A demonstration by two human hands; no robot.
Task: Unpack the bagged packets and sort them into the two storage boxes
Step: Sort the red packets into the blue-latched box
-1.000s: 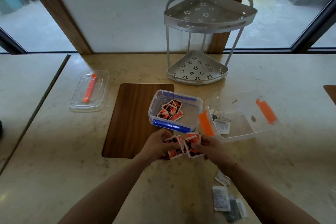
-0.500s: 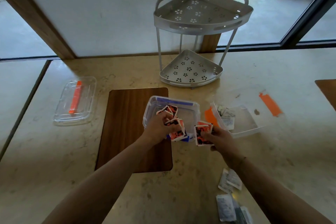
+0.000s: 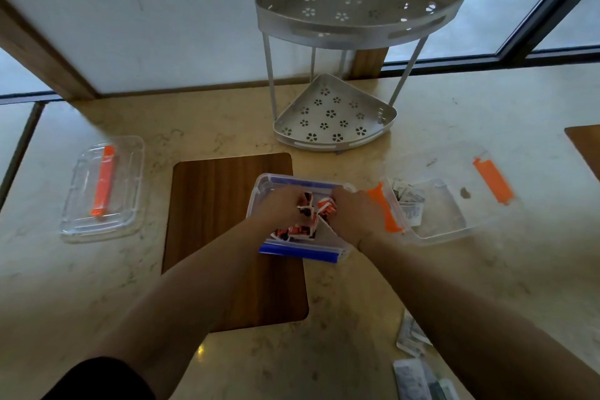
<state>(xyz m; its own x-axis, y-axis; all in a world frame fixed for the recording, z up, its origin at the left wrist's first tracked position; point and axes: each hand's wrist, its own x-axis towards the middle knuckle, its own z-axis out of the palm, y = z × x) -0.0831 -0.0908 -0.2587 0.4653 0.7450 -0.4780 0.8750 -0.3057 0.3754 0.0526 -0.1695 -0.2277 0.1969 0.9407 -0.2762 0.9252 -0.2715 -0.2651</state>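
Observation:
A clear storage box with blue clasps [image 3: 259,193] stands at the middle of the counter and holds several red-and-black packets [image 3: 293,231]. Both my hands are down inside it. My left hand [image 3: 281,208] grips a bunch of red packets [image 3: 306,204] on the box's left side. My right hand [image 3: 352,208] holds more red packets [image 3: 326,206] on the box's right side. Just to the right stands a second clear box with orange clasps [image 3: 454,232], with white and grey packets [image 3: 409,204] in its near left corner. More grey-white packets [image 3: 411,337] lie loose on the counter by my right forearm.
A clear lid with an orange clasp [image 3: 104,187] lies at the left. A metal two-tier corner rack [image 3: 334,115] stands behind the boxes. A dark wooden inlay [image 3: 220,204] sits under the blue box's left side. Windows run along the back.
Both hands moved forward from in front of the blue-clasp box into it, carrying the red packets. The view tilted down and closer.

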